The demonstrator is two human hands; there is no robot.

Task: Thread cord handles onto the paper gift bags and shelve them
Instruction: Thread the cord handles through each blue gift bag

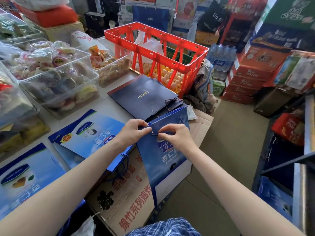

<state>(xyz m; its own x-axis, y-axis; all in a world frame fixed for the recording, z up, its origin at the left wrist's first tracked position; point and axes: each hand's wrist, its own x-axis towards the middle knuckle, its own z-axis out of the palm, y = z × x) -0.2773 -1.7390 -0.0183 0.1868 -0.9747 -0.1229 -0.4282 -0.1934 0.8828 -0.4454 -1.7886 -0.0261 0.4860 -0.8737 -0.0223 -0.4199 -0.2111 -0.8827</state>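
I hold a blue paper gift bag (163, 150) flat in front of me, above a cardboard box. My left hand (134, 129) pinches its dark top edge beside a small metal eyelet (152, 132). My right hand (175, 135) pinches something right at that eyelet; the cord itself is too small to make out. A cord end shows at the bag's far corner (179, 118). A stack of navy gift bags (144, 97) with twisted cords lies on the table beyond. More blue bags (88, 133) lie flat at the left, one with a blue cord handle (125, 160).
A red plastic crate (170, 53) stands over trays of eggs behind the navy bags. Clear tubs of pastries (51, 74) fill the table's left. A printed cardboard box (126, 198) sits below my hands. Stacked cartons (247, 77) and a metal shelf (303, 150) stand at the right.
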